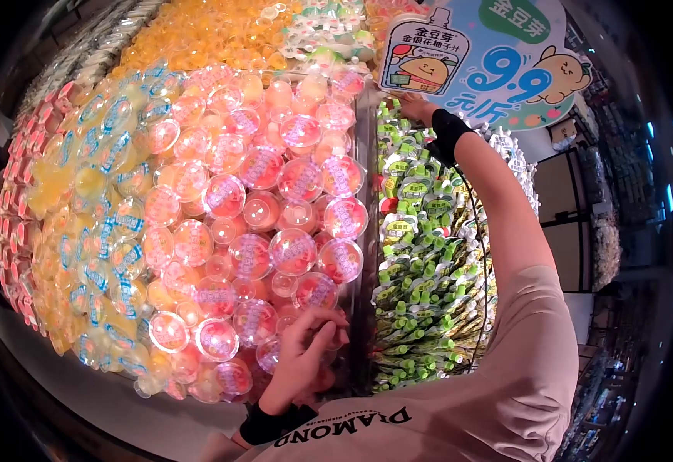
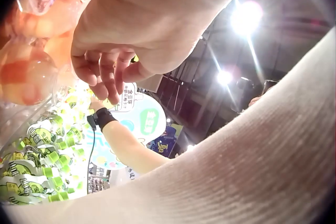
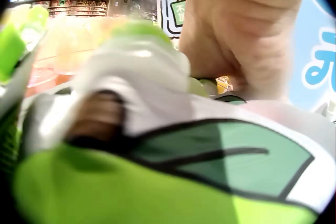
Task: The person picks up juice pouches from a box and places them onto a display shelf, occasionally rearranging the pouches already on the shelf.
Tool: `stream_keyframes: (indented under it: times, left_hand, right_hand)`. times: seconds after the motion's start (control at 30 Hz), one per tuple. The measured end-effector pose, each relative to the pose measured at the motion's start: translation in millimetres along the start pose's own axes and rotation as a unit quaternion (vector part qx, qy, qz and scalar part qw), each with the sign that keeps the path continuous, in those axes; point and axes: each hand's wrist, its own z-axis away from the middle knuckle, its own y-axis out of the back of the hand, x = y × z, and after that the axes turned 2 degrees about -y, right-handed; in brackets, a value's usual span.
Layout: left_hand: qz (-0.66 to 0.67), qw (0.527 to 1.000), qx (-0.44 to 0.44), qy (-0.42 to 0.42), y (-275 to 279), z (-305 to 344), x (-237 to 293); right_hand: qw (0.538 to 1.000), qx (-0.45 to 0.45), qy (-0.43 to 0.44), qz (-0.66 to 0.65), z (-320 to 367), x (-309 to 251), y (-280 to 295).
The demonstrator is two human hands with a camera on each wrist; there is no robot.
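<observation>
My left hand (image 1: 306, 354) hovers by the near right corner of the pink jelly cups (image 1: 298, 250), its fingers loosely curled around nothing; the left wrist view shows the same hand (image 2: 118, 56) with bent fingers. My right arm reaches across the green-capped pouches (image 1: 421, 254), and the right hand (image 1: 416, 108) is at their far end, below the price sign (image 1: 506, 69). In the right wrist view a blurred pouch (image 3: 252, 155) fills the foreground, and the fingers of the right hand (image 3: 241, 35) are hidden behind the pouches, so their grip cannot be seen.
A dark divider (image 1: 363, 231) runs between the cups and the pouches. Yellow cups with blue labels (image 1: 109, 231) lie to the left, orange ones (image 1: 198, 35) at the back. A thin black cable hangs from the right wristband (image 1: 450, 137) over the pouches.
</observation>
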Motion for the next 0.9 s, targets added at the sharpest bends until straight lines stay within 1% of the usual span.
stream_keyframes:
  times: [0.03, 0.07, 0.1, 0.13, 0.2, 0.23, 0.27, 0.3, 0.33, 0.4, 0.47, 0.53, 0.57, 0.6, 0.67, 0.73, 0.8, 0.83, 0.87, 0.9]
  left_hand:
    - [-0.002, 1.000, -0.005, -0.016, 0, 1, -2]
    - [-0.005, 0.999, -0.010, -0.031, 0, 4, -2]
    - [-0.011, 0.999, -0.011, -0.033, 1, 7, 1]
    - [-0.002, 1.000, -0.002, -0.025, 0, 11, 5]
    - [0.001, 1.000, -0.001, -0.016, 0, 19, 12]
    - [-0.034, 0.999, 0.010, -0.033, -1, 23, 15]
    - [-0.071, 0.996, 0.019, -0.049, -1, 27, 16]
    - [-0.054, 0.996, 0.019, -0.073, 2, 29, 6]
    - [-0.063, 0.995, 0.005, -0.071, 3, 34, 7]
    - [-0.118, 0.992, -0.016, -0.042, 3, 47, 11]
    - [-0.161, 0.985, -0.057, -0.028, -2, 60, 19]
    - [-0.104, 0.989, -0.090, -0.061, -5, 74, 13]
    - [-0.118, 0.979, -0.118, -0.114, -7, 77, 8]
    - [-0.126, 0.975, -0.157, -0.092, -11, 84, 9]
    - [-0.215, 0.954, -0.178, -0.109, -17, 99, 12]
    - [-0.222, 0.939, -0.253, -0.064, -15, 107, 3]
    - [-0.224, 0.919, -0.318, -0.059, -18, 118, -1]
    - [-0.192, 0.922, -0.335, -0.013, -20, 126, -3]
    - [-0.198, 0.911, -0.361, 0.001, -18, 131, -7]
    - [-0.233, 0.886, -0.400, -0.019, -14, 133, -13]
  right_hand:
    - [0.980, 0.115, 0.127, 0.104, -20, 8, -5]
    - [0.920, 0.226, 0.249, 0.203, -28, 9, -8]
    - [0.966, 0.185, 0.110, 0.142, 117, -66, -3]
    - [0.966, 0.189, 0.111, 0.136, 151, -81, 4]
    - [0.982, 0.173, 0.050, 0.049, 199, -93, 13]
    - [0.971, 0.205, 0.092, 0.084, 242, -104, 20]
    - [0.971, 0.210, 0.085, 0.076, 268, -99, 29]
    - [0.959, 0.232, 0.127, 0.099, 293, -89, 38]
    - [0.945, 0.255, 0.167, 0.123, 322, -80, 47]
    - [0.949, 0.267, 0.161, 0.033, 421, -74, 50]
    - [0.952, 0.256, 0.170, -0.018, 508, -49, 55]
    - [0.932, 0.300, 0.202, -0.039, 618, -35, 49]
    - [0.928, 0.315, 0.196, -0.030, 666, -19, 49]
    - [0.925, 0.331, 0.187, -0.020, 716, -5, 47]
    - [0.922, 0.370, 0.087, -0.076, 835, -36, 23]
    - [0.868, 0.491, 0.018, -0.066, 913, -31, -5]
    - [0.849, 0.528, 0.000, -0.002, 983, -34, -36]
    - [0.835, 0.551, -0.008, 0.004, 1010, -34, -55]
    - [0.809, 0.583, -0.062, 0.043, 1034, -36, -73]
    - [0.795, 0.597, -0.088, 0.062, 1054, -39, -90]
